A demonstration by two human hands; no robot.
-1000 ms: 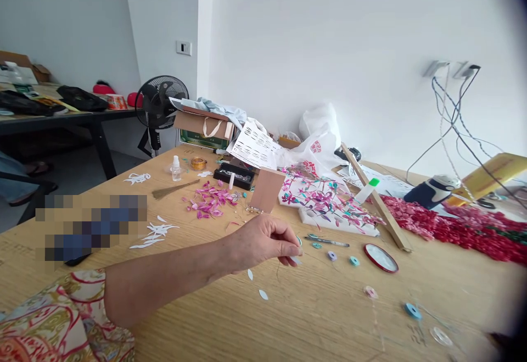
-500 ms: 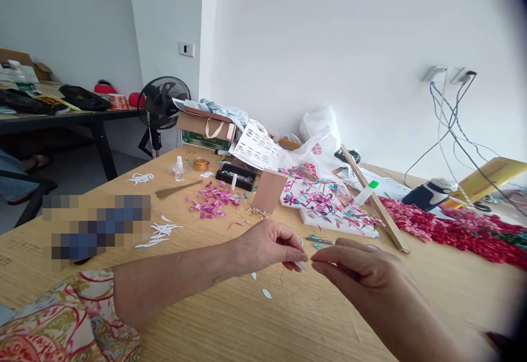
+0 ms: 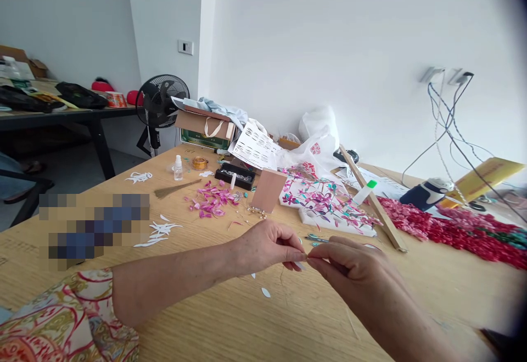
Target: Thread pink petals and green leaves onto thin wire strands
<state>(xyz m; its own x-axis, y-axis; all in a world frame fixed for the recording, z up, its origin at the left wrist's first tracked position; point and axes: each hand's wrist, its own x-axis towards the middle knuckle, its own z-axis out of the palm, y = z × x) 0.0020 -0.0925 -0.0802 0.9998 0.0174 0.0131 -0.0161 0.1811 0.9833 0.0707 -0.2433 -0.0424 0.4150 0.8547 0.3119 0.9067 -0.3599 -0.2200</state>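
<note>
My left hand (image 3: 272, 249) is closed in a pinch over the wooden table (image 3: 206, 318). A small white petal-shaped piece (image 3: 300, 266) shows under its fingertips, and a fine tan thread or wire (image 3: 282, 280) dangles below. Thumb and forefinger of my right hand (image 3: 356, 268) are pressed together, their tips meeting those of the left; what they pinch is too small to make out. Just beyond the hands lie scissors (image 3: 317, 238), partly hidden by the right hand. Loose on the wood below is a white leaf-shaped piece (image 3: 265, 293).
Pink petals (image 3: 214, 200), white cut-outs (image 3: 158, 233) and a thin wire bundle (image 3: 175, 189) lie to the left. Pink flower sprays (image 3: 325, 200) rest on white foam, beside a wooden bar (image 3: 374, 202). An upright board (image 3: 269, 190) stands ahead. Red strands (image 3: 444, 235) spread at right.
My right hand has moved slightly left, closing the small gap between its fingertips and the left hand's. The left hand keeps its pinch in nearly the same place.
</note>
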